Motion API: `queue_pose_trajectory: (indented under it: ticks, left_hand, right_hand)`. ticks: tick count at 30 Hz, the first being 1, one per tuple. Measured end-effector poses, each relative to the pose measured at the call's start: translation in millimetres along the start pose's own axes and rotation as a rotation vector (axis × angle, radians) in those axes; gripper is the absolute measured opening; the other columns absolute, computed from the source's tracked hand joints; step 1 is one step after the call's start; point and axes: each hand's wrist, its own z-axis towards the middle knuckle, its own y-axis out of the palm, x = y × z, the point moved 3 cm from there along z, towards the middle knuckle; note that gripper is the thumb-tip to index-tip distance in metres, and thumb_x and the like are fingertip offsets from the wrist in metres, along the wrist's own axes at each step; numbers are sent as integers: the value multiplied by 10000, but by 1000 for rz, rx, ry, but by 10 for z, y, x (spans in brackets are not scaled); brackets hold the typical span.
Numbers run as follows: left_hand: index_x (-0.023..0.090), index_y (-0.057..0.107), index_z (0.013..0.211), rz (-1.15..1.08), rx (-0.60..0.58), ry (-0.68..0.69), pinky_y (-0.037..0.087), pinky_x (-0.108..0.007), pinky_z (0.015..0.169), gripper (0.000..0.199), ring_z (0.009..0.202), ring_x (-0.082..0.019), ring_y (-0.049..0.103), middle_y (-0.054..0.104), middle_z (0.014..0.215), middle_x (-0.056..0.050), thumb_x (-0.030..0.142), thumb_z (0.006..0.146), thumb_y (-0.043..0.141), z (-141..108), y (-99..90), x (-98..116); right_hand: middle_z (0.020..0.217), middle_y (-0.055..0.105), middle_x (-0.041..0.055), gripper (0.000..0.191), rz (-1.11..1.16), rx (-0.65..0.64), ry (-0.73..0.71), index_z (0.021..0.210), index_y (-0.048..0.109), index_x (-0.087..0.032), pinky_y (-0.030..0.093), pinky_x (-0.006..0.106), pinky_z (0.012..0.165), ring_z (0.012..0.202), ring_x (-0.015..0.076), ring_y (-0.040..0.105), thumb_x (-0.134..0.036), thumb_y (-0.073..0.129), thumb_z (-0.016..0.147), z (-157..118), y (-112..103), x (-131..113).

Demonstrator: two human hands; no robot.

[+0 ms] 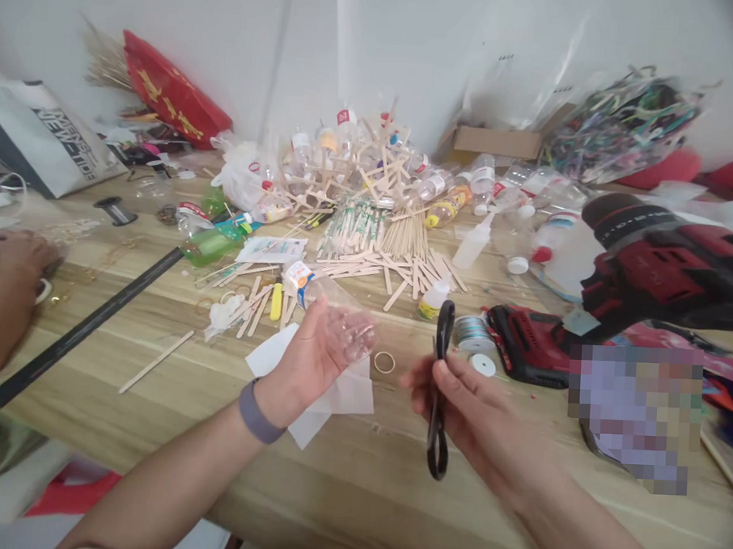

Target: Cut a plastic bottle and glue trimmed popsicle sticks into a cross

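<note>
My left hand (307, 354), with a grey band at the wrist, is closed round a clear plastic bottle (349, 326) lying on its side. The bottle's labelled end points up and to the left, its clear base to the right. In my right hand (459, 388) is a pair of scissors (438, 423); the black handles show, while the blades are hidden or blurred. White paper sheets (352, 395) lie on the table under my left hand. Between the two hands, a rubber band (384, 362) rests on the wood.
Wooden craft sticks (405, 236) and plastic bottles are heaped at the back. A red cordless drill (658, 263) stands at right, near a wire spool (474, 334). A long black strip (90, 327) crosses the left side. Another person's hand (15, 263) rests at far left.
</note>
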Motion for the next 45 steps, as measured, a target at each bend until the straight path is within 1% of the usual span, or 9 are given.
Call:
queue_pose_trajectory:
  ticks: [2, 5, 9, 14, 25, 31, 35, 39, 45]
  left_hand:
    - [117, 659, 831, -3, -5, -19, 575, -335, 763, 433, 744, -205, 713, 733, 818, -105, 495, 952, 486, -7, 11, -17]
    - [117, 649, 849, 5, -43, -29, 578, -340, 789, 437, 767, -208, 720, 736, 827, -106, 519, 940, 505, -12, 5, -62]
    - [143, 629, 905, 24, -103, 4, 556, -363, 888, 344, 847, -203, 726, 743, 885, -83, 486, 898, 606, -14, -30, -110]
    - [174, 588, 948, 29, -149, -16, 533, -399, 930, 294, 924, -220, 718, 740, 959, -83, 440, 862, 675, -36, -47, -189]
    - [187, 570, 954, 38, -172, -73, 487, -386, 962, 343, 950, -212, 693, 718, 982, -67, 520, 882, 607, -38, -57, -283]
    - [187, 629, 892, 6, -145, -62, 521, -349, 893, 227, 919, -208, 708, 740, 973, -74, 414, 892, 635, -77, -18, -319]
    - [171, 645, 864, -16, -138, -57, 513, -343, 915, 204, 925, -202, 706, 742, 958, -67, 358, 834, 719, -100, 6, -362]
    - [185, 644, 867, 5, -177, -48, 511, -330, 891, 229, 896, -190, 695, 733, 967, -46, 348, 777, 777, -129, 37, -381]
    - [217, 681, 948, 32, -332, 34, 519, -312, 853, 307, 922, -204, 689, 739, 990, -25, 334, 708, 833, -167, 105, -328]
  right_hand:
    - [685, 693, 66, 447, -183, 27, -45, 803, 626, -182, 475, 269, 516, 573, 169, 620, -604, 511, 893, -23, 10, 21]
    - [619, 690, 57, 383, -566, 184, -277, 742, 639, -189, 441, 267, 472, 525, 181, 633, -503, 513, 922, -74, 9, -3]
    - [638, 711, 62, 250, -1014, 349, -681, 839, 679, -176, 443, 284, 472, 522, 204, 661, -295, 488, 949, -147, 58, -33]
    - [778, 762, 77, 248, -1238, 341, -906, 975, 675, -136, 479, 260, 533, 608, 170, 696, -137, 428, 959, -181, 114, -40]
    - [788, 762, 44, 276, -1394, 411, -1012, 1077, 646, -117, 400, 270, 580, 660, 140, 677, -171, 382, 1019, -222, 104, 17]
    - [767, 762, 49, 326, -1389, 411, -985, 1035, 676, -115, 409, 274, 561, 621, 148, 685, -179, 357, 1025, -210, 91, 28]
    - [663, 738, 53, 370, -1171, 387, -835, 898, 707, -134, 408, 265, 472, 515, 157, 668, -255, 377, 1013, -195, 63, 24]
    - [579, 700, 38, 410, -619, 161, -304, 677, 656, -180, 423, 227, 446, 492, 148, 653, -406, 463, 960, -140, 29, 57]
    - [574, 687, 23, 472, 217, -65, 271, 795, 608, -161, 347, 173, 361, 441, 127, 611, -611, 723, 707, -163, 82, 95]
